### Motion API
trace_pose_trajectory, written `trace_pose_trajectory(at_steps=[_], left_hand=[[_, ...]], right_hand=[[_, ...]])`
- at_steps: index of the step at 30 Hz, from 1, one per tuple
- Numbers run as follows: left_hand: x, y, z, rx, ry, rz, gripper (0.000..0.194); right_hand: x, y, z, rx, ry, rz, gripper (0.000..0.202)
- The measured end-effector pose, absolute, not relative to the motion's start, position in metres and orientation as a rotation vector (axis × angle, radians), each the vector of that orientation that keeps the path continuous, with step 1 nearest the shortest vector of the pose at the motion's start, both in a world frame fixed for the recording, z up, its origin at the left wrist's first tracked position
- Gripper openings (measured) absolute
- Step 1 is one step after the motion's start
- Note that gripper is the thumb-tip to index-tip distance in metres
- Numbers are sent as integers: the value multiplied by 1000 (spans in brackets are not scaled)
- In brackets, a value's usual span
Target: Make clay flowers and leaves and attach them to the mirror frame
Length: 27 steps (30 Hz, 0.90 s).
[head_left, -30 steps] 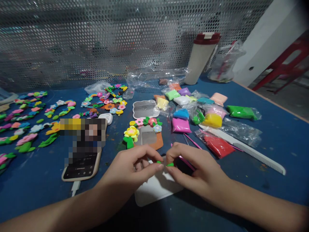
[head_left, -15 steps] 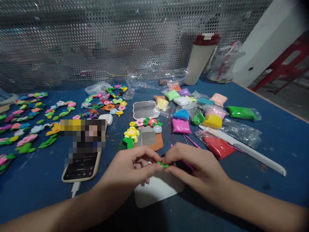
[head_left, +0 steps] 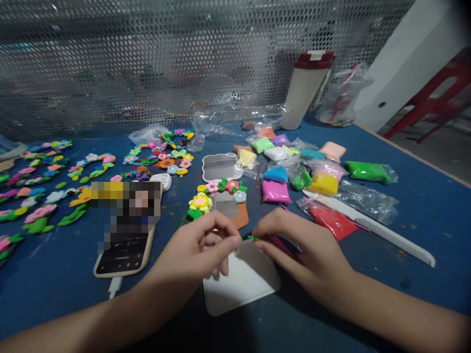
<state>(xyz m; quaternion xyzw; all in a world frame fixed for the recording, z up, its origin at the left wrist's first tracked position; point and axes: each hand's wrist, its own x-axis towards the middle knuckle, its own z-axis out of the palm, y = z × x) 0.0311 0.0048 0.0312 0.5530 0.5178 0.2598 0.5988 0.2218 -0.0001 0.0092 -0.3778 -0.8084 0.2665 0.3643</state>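
My right hand [head_left: 301,247] pinches a small strip of green clay [head_left: 253,238] between thumb and forefinger, and a pink stick [head_left: 281,245] passes under its fingers. Just to its left, my left hand [head_left: 206,247] is closed, thumb tip against forefinger; anything between them is too small to make out. Both hands hover over a white rounded board [head_left: 245,284]. Right behind them lies a mirror [head_left: 226,206] in a brown frame, edged with clay flowers [head_left: 200,201] and green leaves; my left hand hides its lower part.
Bagged coloured clay [head_left: 276,191] and a white comb [head_left: 390,235] lie to the right. A phone [head_left: 127,245] on a cable lies left, beside many clay flower pieces [head_left: 40,213]. A small mirror [head_left: 221,167] and a tumbler [head_left: 309,93] stand farther back, before a perforated metal panel [head_left: 147,63].
My hands have moved apart. The green clay, between both hands' fingertips before, now stays with the right hand alone, slightly higher in view.
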Motion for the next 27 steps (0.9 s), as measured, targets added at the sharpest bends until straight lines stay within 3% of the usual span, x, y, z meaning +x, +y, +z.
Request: trace_pose_trajectory(at_steps=[9, 15, 20, 27], left_hand=[[28, 11, 31, 1151, 1167, 684, 17], [31, 8, 32, 1145, 1243, 630, 20], [31, 10, 31, 1222, 1176, 650, 18], [29, 11, 31, 1216, 1216, 680, 18]], right_hand=[[218, 2, 11, -1131, -1805, 1040, 13], [218, 1, 11, -1135, -1820, 1066, 4], [220, 1, 10, -1075, -1825, 1100, 17], [221, 3, 10, -1008, -1817, 1026, 9]])
